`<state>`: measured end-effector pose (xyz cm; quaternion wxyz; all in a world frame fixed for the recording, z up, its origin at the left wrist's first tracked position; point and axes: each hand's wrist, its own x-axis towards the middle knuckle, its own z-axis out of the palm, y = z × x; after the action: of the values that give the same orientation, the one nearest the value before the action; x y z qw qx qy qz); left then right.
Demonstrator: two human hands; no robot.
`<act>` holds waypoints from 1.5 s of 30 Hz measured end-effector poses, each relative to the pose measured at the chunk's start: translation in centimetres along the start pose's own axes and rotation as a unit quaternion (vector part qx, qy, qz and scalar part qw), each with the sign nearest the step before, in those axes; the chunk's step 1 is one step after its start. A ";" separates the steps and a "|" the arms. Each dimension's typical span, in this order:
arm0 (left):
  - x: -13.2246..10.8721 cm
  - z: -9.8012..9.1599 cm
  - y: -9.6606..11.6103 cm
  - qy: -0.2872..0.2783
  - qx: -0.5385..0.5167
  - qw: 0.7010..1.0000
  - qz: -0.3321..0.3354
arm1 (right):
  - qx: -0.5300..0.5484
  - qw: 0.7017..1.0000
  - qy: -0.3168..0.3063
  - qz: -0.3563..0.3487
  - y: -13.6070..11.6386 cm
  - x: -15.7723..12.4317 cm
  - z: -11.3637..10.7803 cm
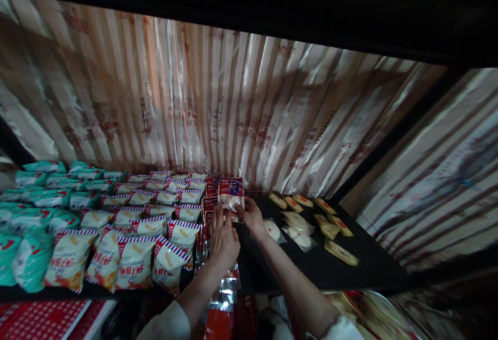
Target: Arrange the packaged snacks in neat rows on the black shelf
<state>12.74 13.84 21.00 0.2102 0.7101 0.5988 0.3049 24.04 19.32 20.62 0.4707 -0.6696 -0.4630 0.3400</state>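
My right hand [252, 216] is closed on a red snack packet [231, 192] with a clear window, held upright at the back end of a row of the same red packets [209, 210] on a black shelf [350, 267]. My left hand [223, 240] rests flat against that row, its fingers stretched forward and together along the packets' side. Both forearms reach in from below.
Left of the red row lie several rows of white, red-striped snack bags [136, 257], then teal bags [31, 215] at the far left. Right of my hands lie clear-wrapped round cakes [298, 228] and yellow packets [330, 228]. A striped foil sheet [218, 106] backs the shelf.
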 end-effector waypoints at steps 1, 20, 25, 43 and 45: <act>0.9 0.3 0.1 -0.004 0.005 1.000 -0.014 | -0.032 0.999 -0.001 -0.007 0.0 1.3 0.5; 9.5 0.8 -0.4 -0.103 0.085 0.988 -0.071 | -0.391 0.919 -0.046 -0.032 -2.6 8.3 4.7; 10.4 0.3 -0.4 -0.111 0.096 0.986 -0.078 | -0.387 0.919 -0.043 -0.064 -2.1 8.9 4.9; 11.6 -0.2 -1.2 -0.131 0.087 0.985 -0.067 | -0.401 0.909 -0.003 -0.116 -1.2 8.8 5.1; 11.3 -0.6 -0.8 -0.121 0.088 0.987 -0.063 | -0.374 0.917 0.014 -0.134 -0.7 8.6 4.7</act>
<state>12.90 25.01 22.96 0.2366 0.7184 0.6369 0.1490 22.56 28.93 19.58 0.2336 -0.7330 -0.6354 0.0658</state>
